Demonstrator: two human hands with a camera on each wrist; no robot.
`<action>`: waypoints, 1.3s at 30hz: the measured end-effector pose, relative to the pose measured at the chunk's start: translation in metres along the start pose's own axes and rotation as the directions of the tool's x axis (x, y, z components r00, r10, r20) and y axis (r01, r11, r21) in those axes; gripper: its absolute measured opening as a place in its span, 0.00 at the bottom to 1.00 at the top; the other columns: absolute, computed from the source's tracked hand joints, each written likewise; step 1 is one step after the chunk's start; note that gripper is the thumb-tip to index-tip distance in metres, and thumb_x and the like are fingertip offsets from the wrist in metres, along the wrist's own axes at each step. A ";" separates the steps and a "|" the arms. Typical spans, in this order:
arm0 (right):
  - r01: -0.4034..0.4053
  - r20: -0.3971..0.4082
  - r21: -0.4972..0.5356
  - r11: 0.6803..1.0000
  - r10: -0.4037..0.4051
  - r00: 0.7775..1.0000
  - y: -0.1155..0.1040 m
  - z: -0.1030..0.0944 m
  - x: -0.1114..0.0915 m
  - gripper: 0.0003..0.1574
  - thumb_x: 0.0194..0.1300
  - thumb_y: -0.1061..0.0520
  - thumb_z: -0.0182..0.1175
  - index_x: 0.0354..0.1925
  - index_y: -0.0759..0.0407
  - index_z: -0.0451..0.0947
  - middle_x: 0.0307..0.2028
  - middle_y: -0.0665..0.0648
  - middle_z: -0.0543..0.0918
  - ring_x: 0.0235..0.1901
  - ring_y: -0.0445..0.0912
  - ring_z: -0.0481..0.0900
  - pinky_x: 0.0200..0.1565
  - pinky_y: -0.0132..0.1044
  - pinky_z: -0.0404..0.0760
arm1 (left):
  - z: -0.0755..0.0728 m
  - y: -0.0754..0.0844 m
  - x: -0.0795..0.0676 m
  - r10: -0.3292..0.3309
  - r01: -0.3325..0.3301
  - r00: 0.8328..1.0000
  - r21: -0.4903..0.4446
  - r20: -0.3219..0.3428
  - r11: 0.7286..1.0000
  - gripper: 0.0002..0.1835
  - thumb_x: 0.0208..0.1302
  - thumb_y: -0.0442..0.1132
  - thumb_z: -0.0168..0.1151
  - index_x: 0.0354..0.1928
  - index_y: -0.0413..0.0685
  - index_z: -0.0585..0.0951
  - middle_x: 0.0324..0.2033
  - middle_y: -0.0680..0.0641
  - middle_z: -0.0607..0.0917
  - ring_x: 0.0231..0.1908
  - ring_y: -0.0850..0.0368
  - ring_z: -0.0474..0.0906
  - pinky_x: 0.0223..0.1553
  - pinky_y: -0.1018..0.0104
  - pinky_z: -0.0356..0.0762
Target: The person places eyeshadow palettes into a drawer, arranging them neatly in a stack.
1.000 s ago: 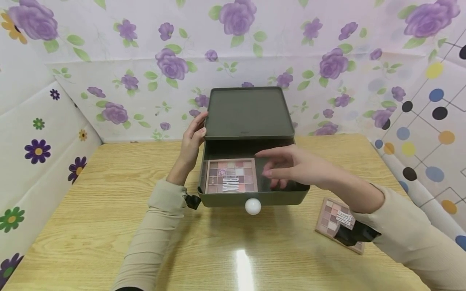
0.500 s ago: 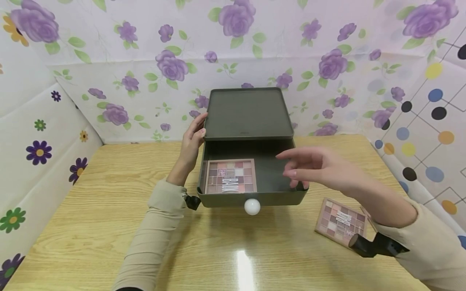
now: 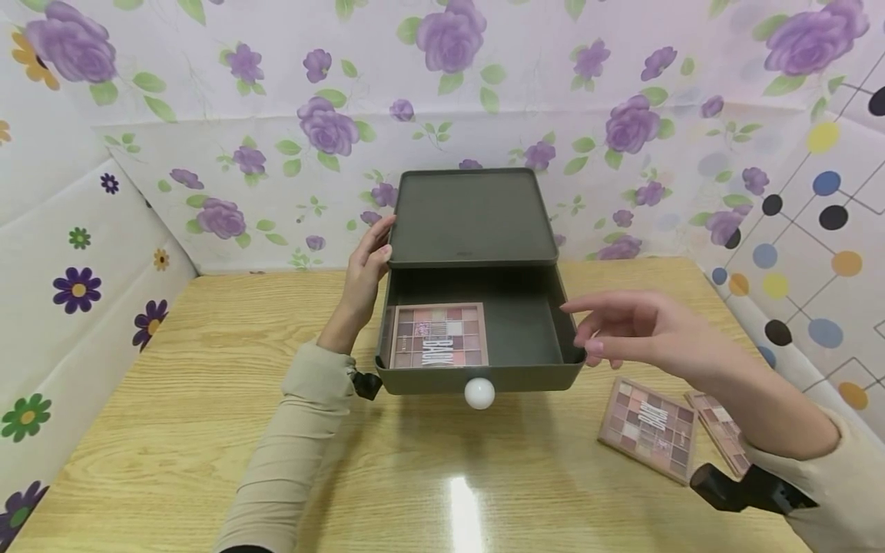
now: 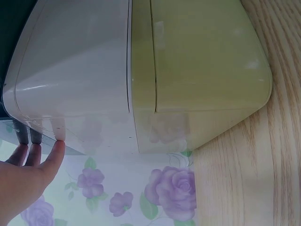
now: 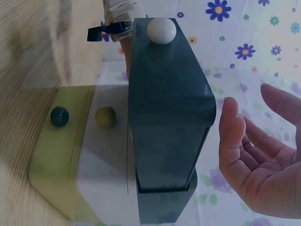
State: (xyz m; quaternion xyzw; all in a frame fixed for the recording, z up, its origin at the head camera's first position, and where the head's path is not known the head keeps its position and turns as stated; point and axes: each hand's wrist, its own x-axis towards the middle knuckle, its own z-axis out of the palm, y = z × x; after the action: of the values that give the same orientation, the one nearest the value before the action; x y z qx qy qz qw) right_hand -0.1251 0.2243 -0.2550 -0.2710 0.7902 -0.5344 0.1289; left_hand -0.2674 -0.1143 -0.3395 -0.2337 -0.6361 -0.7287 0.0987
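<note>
A dark green drawer with a white round knob stands pulled out of the top of a drawer unit. Inside it, on the left, lies an eyeshadow palette with a pink-brown frame. My left hand rests against the unit's left side, its fingertips touching the wall in the left wrist view. At the drawer's right edge hovers my right hand, fingers loosely bent and holding nothing. On the table to the right lie a second eyeshadow palette and a third palette, partly hidden by the sleeve.
Beneath the green tier, the right wrist view shows a white drawer and a yellow drawer, both closed. The unit stands on a wooden table, near the flowered backdrop.
My right hand has moved out of the drawer to the right, uncovering the drawer floor and the palettes on the table. My left hand stays at the unit's side.
</note>
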 end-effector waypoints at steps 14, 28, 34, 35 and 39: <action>0.057 -0.026 0.057 0.997 -0.056 0.998 0.042 -0.013 -0.032 0.28 0.58 0.74 0.52 0.57 0.60 0.71 0.38 0.54 0.81 0.36 0.44 0.80 0.39 0.33 0.76 | 0.000 -0.002 0.000 -0.003 0.003 1.000 0.003 0.008 1.000 0.31 0.59 0.41 0.45 0.65 0.37 0.60 0.64 0.41 0.62 0.60 0.54 0.61 0.53 0.60 0.63; 0.112 -0.008 -0.127 0.986 -0.114 0.994 0.108 -0.015 -0.053 0.42 0.52 0.72 0.60 0.65 0.65 0.59 0.49 0.51 0.76 0.47 0.41 0.74 0.39 0.32 0.75 | -0.001 -0.003 0.000 -0.014 0.014 1.000 0.003 0.002 1.000 0.31 0.60 0.41 0.44 0.66 0.37 0.60 0.64 0.41 0.62 0.59 0.55 0.62 0.53 0.62 0.63; 0.147 -0.006 -0.251 0.957 -0.154 0.988 0.142 -0.018 -0.063 0.51 0.45 0.71 0.65 0.67 0.63 0.55 0.54 0.53 0.73 0.52 0.41 0.70 0.44 0.31 0.73 | -0.001 -0.003 0.000 -0.010 0.010 1.000 -0.005 0.000 1.000 0.31 0.59 0.40 0.44 0.65 0.36 0.60 0.64 0.40 0.62 0.58 0.55 0.63 0.52 0.63 0.64; 0.154 -0.003 -0.265 0.952 -0.160 0.987 0.146 -0.018 -0.064 0.52 0.44 0.71 0.66 0.67 0.63 0.55 0.56 0.53 0.72 0.53 0.41 0.69 0.44 0.32 0.72 | -0.001 -0.003 0.000 -0.009 0.009 1.000 -0.005 -0.002 1.000 0.31 0.59 0.40 0.44 0.65 0.36 0.60 0.64 0.40 0.62 0.58 0.55 0.63 0.52 0.63 0.64; 0.149 0.017 -0.307 0.940 -0.152 0.988 0.160 -0.022 -0.070 0.55 0.43 0.69 0.67 0.68 0.63 0.53 0.61 0.52 0.68 0.57 0.38 0.65 0.45 0.34 0.71 | 0.000 -0.003 0.000 -0.005 0.005 1.000 -0.003 -0.005 1.000 0.31 0.59 0.40 0.44 0.65 0.36 0.60 0.64 0.40 0.63 0.58 0.55 0.63 0.51 0.64 0.64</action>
State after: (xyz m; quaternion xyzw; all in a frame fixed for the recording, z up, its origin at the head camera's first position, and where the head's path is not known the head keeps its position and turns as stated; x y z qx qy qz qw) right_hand -0.1250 0.3257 -0.3988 -0.3455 0.8412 -0.4139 0.0411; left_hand -0.2690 -0.1141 -0.3417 -0.2304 -0.6355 -0.7303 0.0982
